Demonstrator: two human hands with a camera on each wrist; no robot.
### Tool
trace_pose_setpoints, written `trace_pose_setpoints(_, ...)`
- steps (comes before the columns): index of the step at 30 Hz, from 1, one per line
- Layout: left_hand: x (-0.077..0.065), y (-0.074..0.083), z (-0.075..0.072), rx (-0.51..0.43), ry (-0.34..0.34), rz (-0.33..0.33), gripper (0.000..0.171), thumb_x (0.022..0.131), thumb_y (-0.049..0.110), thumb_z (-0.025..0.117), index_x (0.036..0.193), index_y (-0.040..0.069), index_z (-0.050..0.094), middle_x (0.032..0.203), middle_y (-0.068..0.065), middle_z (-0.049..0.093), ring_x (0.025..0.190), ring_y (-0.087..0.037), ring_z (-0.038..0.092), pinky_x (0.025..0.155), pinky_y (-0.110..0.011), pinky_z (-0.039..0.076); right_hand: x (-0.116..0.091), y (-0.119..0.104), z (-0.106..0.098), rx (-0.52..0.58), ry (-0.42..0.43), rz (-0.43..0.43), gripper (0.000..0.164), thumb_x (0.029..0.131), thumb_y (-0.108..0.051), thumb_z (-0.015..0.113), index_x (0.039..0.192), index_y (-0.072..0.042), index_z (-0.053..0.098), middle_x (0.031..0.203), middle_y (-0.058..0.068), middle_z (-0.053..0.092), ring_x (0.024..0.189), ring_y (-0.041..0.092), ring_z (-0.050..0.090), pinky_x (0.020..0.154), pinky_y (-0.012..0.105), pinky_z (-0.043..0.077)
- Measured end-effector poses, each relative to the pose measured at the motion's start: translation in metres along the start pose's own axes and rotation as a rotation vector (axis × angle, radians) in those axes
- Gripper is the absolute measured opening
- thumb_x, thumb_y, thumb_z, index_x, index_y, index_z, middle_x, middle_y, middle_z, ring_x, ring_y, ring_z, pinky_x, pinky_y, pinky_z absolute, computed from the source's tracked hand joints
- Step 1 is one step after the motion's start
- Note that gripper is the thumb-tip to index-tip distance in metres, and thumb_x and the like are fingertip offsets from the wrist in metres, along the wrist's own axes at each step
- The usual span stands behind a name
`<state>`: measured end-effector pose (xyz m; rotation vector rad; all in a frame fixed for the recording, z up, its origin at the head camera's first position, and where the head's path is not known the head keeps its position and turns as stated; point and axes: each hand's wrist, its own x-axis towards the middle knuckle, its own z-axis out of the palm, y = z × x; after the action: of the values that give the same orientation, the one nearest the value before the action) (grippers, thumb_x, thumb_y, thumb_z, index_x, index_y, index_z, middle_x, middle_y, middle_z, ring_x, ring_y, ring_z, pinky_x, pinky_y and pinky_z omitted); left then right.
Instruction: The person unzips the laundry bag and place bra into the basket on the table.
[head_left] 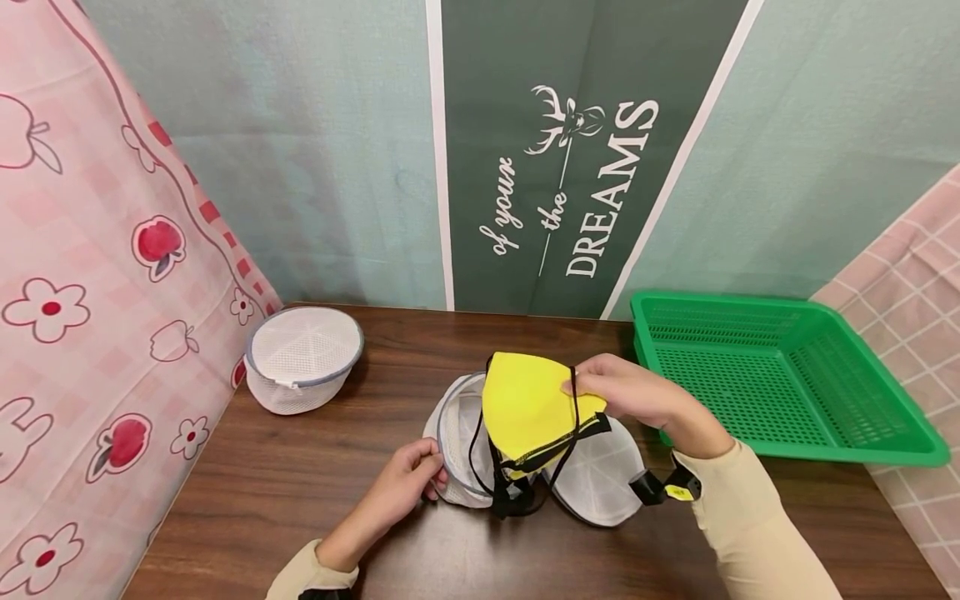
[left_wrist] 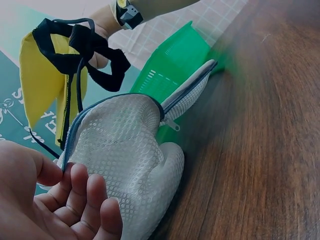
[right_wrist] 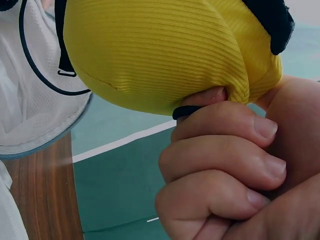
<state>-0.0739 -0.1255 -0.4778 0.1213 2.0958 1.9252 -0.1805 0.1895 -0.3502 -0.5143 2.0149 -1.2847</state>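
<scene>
A yellow ribbed bra (head_left: 528, 404) with black straps and band hangs folded from my right hand (head_left: 626, 387), which grips it by one edge. In the right wrist view the fingers (right_wrist: 220, 150) curl against the yellow cup (right_wrist: 150, 55). Below it on the table stands an unzipped white mesh laundry bag (head_left: 456, 442) with its lid (head_left: 600, 479) folded out to the right. My left hand (head_left: 411, 477) pinches the bag's grey zip edge between thumb and forefinger, as the left wrist view shows. A zip pull (left_wrist: 173, 125) dangles near the lid's hinge. The bra partly hides the bag's opening.
Another white mesh bag (head_left: 285, 396) stands at the back left of the brown wooden table (head_left: 247, 500). A green plastic basket (head_left: 787, 454) sits at the back right. Printed cloth hangs behind and at both sides.
</scene>
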Motion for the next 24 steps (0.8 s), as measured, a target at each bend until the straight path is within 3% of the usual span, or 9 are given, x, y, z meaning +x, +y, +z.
trace_pose_setpoints(9, 0.000, 0.001, 0.000, -0.001, -0.004, -0.001, 0.018, 0.100, 0.002, 0.050, 0.085, -0.007, 0.053, 0.078, -0.006, 0.060, 0.060, -0.014, 0.055, 0.056, -0.025, 0.050, -0.011, -0.007, -0.009, 0.036, 0.017, 0.022, 0.027, 0.099, -0.015, 0.048, 0.073, -0.009, 0.054, 0.068, -0.006, 0.049, 0.064, 0.007, 0.050, 0.057, 0.022, 0.039)
trace_pose_setpoints(13, 0.000, 0.000, 0.000, 0.000, -0.007, 0.003, 0.018, 0.100, 0.002, 0.050, 0.084, -0.007, 0.053, 0.078, -0.006, 0.060, 0.060, -0.014, 0.055, 0.057, -0.025, 0.050, -0.016, -0.009, -0.015, -0.011, 0.066, 0.023, 0.026, 0.098, -0.015, 0.048, 0.074, -0.008, 0.056, 0.069, -0.004, 0.051, 0.064, 0.008, 0.050, 0.055, 0.022, 0.036)
trace_pose_setpoints(17, 0.000, 0.000, -0.001, 0.008, -0.008, 0.006, 0.019, 0.100, 0.002, 0.050, 0.084, -0.007, 0.053, 0.078, -0.006, 0.060, 0.060, -0.014, 0.055, 0.057, -0.026, 0.051, -0.024, -0.012, -0.022, -0.015, 0.096, 0.029, 0.024, 0.099, -0.016, 0.049, 0.078, -0.007, 0.057, 0.071, -0.004, 0.054, 0.069, 0.009, 0.053, 0.059, 0.024, 0.043)
trace_pose_setpoints(24, 0.000, -0.001, -0.001, 0.008, -0.010, 0.007, 0.019, 0.100, 0.002, 0.050, 0.084, -0.007, 0.053, 0.079, -0.006, 0.060, 0.060, -0.014, 0.055, 0.057, -0.026, 0.051, -0.042, -0.011, -0.043, 0.046, 0.067, -0.020, 0.025, 0.104, -0.016, 0.046, 0.098, -0.001, 0.065, 0.084, -0.001, 0.072, 0.072, 0.008, 0.063, 0.059, 0.026, 0.052)
